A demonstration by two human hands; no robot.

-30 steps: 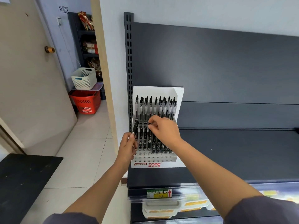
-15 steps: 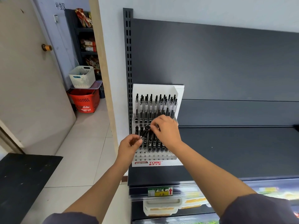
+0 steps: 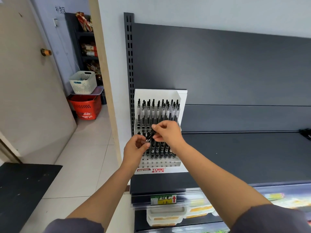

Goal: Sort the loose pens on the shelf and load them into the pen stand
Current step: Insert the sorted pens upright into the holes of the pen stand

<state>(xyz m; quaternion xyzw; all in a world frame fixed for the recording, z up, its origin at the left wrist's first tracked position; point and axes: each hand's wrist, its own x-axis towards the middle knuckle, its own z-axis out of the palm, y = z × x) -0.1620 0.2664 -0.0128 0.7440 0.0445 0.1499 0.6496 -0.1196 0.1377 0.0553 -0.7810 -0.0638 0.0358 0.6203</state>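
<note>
A pale wall (image 3: 202, 10) rises behind a dark grey shelf (image 3: 235, 157) with a slotted upright (image 3: 129, 47). Left of it, a beige door (image 3: 25, 81) stands by pale floor tiles (image 3: 80, 165) and a black mat (image 3: 20, 190). Farther back, a white basket (image 3: 83, 82) sits above a red basket (image 3: 85, 106), beside what seems a stocked rack (image 3: 87, 47).

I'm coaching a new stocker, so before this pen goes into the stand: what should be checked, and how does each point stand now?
1. Pen secured: ok, left hand and right hand both pinch it.
2. Free holes in the pen stand: ok, front row holds no pens.
3. Stand upright on the shelf: ok.
4. Pen lined up over a hole: not ok, it lies tilted between the hands.
5. More loose pens waiting: cannot tell, only a dark shape at far right.
</note>
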